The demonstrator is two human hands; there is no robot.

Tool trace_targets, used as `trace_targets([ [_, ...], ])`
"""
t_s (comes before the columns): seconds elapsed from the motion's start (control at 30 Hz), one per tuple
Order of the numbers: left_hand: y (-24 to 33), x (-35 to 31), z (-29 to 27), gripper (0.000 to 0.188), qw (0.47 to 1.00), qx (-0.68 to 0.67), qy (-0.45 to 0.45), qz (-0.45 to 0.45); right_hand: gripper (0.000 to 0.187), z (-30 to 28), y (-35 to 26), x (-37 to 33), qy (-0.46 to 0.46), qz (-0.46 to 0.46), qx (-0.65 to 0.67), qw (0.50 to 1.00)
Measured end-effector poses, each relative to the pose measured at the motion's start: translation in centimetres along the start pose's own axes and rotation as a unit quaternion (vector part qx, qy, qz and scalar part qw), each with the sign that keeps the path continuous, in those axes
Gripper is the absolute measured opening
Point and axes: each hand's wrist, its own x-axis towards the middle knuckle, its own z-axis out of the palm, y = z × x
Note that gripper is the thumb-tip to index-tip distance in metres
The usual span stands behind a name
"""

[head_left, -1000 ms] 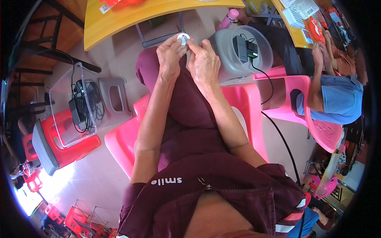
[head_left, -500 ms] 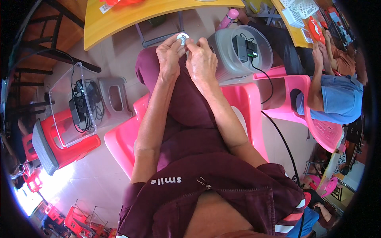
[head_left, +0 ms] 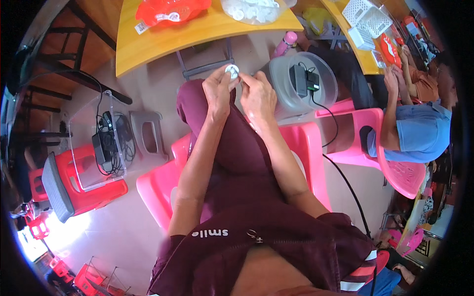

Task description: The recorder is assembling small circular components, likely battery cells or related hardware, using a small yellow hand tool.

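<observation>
Above my lap I hold a small round white piece (head_left: 231, 72), like a disc with some detail on its face. My left hand (head_left: 217, 92) pinches it between thumb and fingers from the left. My right hand (head_left: 259, 96) is closed, its fingertips pressed together at the disc's right edge; whether they grip something tiny of their own is too small to tell. Ahead on the yellow table (head_left: 148, 54) lie a red scalloped tray (head_left: 190, 9) with a white piece in it and a clear bowl (head_left: 276, 18) full of similar white pieces.
At right stands a clear plastic tub (head_left: 323, 91) holding black adapters, with a cable running past my pink chair (head_left: 313, 148). A pink bottle (head_left: 285, 44) is behind it. A grey stool (head_left: 148, 133) and red stool (head_left: 101, 195) are left. A co-worker in blue (head_left: 419, 130) sits right.
My view has tilted up, so the tray and bowl on the table show more. The white disc now faces up more plainly, and my right fingertips sit at its edge.
</observation>
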Motion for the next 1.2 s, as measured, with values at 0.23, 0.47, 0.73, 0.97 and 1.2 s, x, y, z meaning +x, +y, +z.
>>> trace_targets([
  [0.23, 0.3, 0.1, -0.2, 0.021, 0.998, 0.023, -0.039, -0.048, 0.038, 0.3, 0.6, 1.1, 0.009, -0.04, 0.093, 0.995],
  [0.47, -0.1, 0.3, -0.5, 0.019, 0.994, -0.037, -0.058, -0.089, 0.033, 0.5, 1.2, 2.8, -0.031, -0.097, 0.084, 0.991],
  [0.73, 1.3, 0.1, -0.5, 0.04, 0.982, -0.102, -0.063, -0.144, 0.03, 0.0, 1.0, 6.7, 0.034, -0.09, 0.125, 0.988],
  [0.97, 1.0, 0.6, -0.7, 0.035, 0.98, -0.088, -0.095, -0.147, 0.035, -3.1, 0.2, 18.9, 0.187, -0.106, -0.022, 0.976],
  [1.2, 1.3, 0.8, -0.7, 0.033, 0.977, -0.109, -0.091, -0.162, 0.03, 1.1, -4.0, 22.8, 0.128, -0.178, 0.094, 0.971],
])
